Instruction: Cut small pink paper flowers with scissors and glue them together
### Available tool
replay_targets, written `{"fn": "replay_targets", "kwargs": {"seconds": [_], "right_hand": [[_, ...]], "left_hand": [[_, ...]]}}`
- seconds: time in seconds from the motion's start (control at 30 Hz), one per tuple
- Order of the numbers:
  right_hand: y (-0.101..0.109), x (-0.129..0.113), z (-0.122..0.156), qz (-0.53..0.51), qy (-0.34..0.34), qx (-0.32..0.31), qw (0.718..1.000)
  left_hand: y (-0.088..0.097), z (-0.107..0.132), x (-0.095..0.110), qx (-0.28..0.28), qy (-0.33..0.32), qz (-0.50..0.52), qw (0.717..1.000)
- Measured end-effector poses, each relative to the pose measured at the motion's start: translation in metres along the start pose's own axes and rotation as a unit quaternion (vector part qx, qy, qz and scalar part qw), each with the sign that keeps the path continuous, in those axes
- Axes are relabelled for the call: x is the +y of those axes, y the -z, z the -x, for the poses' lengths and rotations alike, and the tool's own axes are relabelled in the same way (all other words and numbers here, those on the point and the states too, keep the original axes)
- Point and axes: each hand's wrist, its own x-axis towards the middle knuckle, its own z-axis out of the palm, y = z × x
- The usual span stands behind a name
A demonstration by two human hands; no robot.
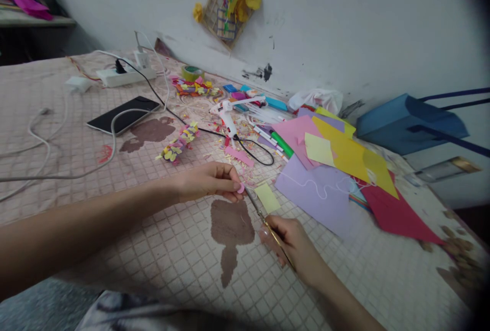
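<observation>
My left hand (206, 183) pinches a small piece of pink paper (240, 188) between thumb and fingers. My right hand (291, 244) grips a pair of thin gold-toned scissors (265, 220), whose blades reach up to the pink piece. A pale yellow-green paper square (267, 197) lies just beside the blades. Larger sheets of lilac, pink, yellow and red craft paper (317, 193) overlap to the right of my hands. Farther up, a strip of pink paper (239, 156) lies near a white hot glue gun (229, 116) and its black cord.
A string of paper flowers (177, 143) and many paper scraps lie on a grid-patterned, stained cloth (184, 249). Toward the back are a black phone (123, 115), a white power strip (125, 76), a tape roll (192, 72), and markers (268, 134). A blue bag (409, 124) sits at the right.
</observation>
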Motion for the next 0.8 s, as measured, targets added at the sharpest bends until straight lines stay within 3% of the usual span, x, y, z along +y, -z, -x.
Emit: {"fn": "replay_targets", "kwargs": {"seconds": [0.8], "right_hand": [[0.0013, -0.0014, 0.0002, -0.002, -0.009, 0.000, 1.000]], "left_hand": [[0.0013, -0.0018, -0.0012, 0.000, 0.002, 0.018, 1.000]]}}
